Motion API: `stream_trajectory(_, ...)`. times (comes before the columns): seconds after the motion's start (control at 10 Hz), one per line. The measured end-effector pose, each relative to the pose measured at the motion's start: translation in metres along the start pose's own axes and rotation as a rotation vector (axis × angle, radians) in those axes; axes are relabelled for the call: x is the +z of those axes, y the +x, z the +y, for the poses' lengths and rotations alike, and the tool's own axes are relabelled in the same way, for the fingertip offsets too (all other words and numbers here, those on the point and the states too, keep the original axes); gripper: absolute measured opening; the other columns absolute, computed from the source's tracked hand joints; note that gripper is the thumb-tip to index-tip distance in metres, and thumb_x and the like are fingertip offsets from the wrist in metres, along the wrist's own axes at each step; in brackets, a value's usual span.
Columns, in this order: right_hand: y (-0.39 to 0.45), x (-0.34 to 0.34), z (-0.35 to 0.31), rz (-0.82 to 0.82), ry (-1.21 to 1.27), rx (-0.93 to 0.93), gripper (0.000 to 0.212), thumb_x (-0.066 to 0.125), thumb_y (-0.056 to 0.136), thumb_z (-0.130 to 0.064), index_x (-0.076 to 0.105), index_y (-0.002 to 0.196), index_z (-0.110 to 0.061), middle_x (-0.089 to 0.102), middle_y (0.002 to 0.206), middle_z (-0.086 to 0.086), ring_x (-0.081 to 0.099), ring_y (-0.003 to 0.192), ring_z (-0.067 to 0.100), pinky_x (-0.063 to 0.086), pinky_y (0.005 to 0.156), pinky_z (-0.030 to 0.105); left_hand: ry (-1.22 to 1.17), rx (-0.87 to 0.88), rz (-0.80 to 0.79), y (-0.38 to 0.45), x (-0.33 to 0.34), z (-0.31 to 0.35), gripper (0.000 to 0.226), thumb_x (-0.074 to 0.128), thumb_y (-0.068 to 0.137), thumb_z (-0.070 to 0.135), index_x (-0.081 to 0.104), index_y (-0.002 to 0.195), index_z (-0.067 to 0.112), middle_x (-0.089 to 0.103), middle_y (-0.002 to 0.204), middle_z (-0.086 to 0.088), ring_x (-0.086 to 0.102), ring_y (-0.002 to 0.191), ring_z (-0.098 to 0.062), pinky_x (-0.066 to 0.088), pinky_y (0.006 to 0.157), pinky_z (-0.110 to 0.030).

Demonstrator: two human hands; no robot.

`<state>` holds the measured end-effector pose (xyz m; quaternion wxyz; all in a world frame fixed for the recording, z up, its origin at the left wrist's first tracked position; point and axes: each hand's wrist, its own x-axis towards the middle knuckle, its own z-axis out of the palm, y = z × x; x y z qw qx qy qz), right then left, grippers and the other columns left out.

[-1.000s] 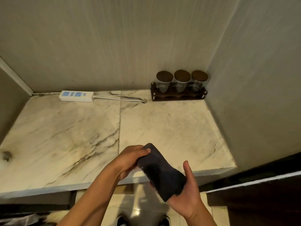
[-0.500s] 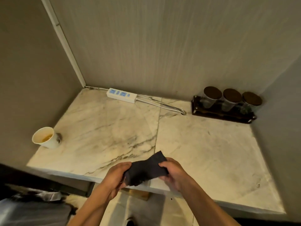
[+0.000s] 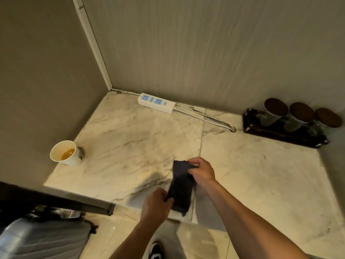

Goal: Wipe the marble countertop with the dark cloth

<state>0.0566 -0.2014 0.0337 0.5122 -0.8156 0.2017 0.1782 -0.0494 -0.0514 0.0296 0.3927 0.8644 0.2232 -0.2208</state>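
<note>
While the dark cloth [image 3: 180,186] is pulled into a long strip over the front edge of the marble countertop [image 3: 261,174], no wiping stroke looks to have begun, so the task seems to stand at its preparation stage. The left hand [image 3: 155,203] is closed around the cloth's near end, close to the counter's front lip, and the right hand [image 3: 202,172] pinches the far end between thumb and fingers, both grips tight on the fabric with nothing else in them. Whether the cloth's middle touches the stone or hangs just above it cannot be told from this angle. Almost all of the surface appears to be left to do: the veined slab on the left, the plainer slab right of the seam, and the back strip along the wall. Several things sit in the way of a full pass, namely a paper cup [image 3: 64,153] with some amber liquid at the left wall, a white power strip [image 3: 156,103] with its cable at the back, and a dark tray of lidded jars [image 3: 283,128] in the right corner; the cup looks easiest to knock over, and there is a dark mark just beside it.
</note>
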Motion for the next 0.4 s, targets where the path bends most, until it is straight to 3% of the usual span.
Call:
stream_trajectory(0.1, 0.005, 0.001, -0.002, 0.006, -0.009, -0.021, 0.029, 0.066, 0.078, -0.004, 0.063, 0.097, -0.026, 0.067, 0.096, -0.007, 0.062, 0.089, 0.009, 0.041, 0.064, 0.013, 0.107, 0.054, 0.039, 0.001, 0.001, -0.001, 0.014, 0.060, 0.087, 0.037, 0.049, 0.081, 0.032, 0.057, 0.080, 0.010, 0.054, 0.074, -0.005, 0.042, 0.062, -0.020)
stream_trajectory(0.2, 0.004, -0.002, -0.002, 0.029, -0.008, -0.024, 0.022, 0.063, 0.083, -0.010, 0.064, 0.100, -0.025, 0.065, 0.098, -0.008, 0.059, 0.091, 0.009, 0.038, 0.065, 0.011, 0.137, 0.063, 0.040, 0.000, 0.002, -0.004, 0.013, 0.059, 0.087, 0.039, 0.049, 0.083, 0.031, 0.057, 0.082, 0.010, 0.055, 0.076, -0.007, 0.046, 0.066, -0.022)
stream_trajectory(0.4, -0.011, -0.020, -0.003, 0.078, -0.041, -0.040, 0.023, 0.055, 0.092, -0.019, 0.062, 0.115, -0.019, 0.063, 0.115, -0.004, 0.054, 0.097, 0.010, 0.039, 0.083, 0.021, 0.123, 0.057, 0.106, -0.002, -0.004, 0.006, 0.014, 0.057, 0.087, 0.043, 0.055, 0.095, 0.031, 0.060, 0.085, 0.011, 0.056, 0.076, -0.006, 0.050, 0.069, -0.026)
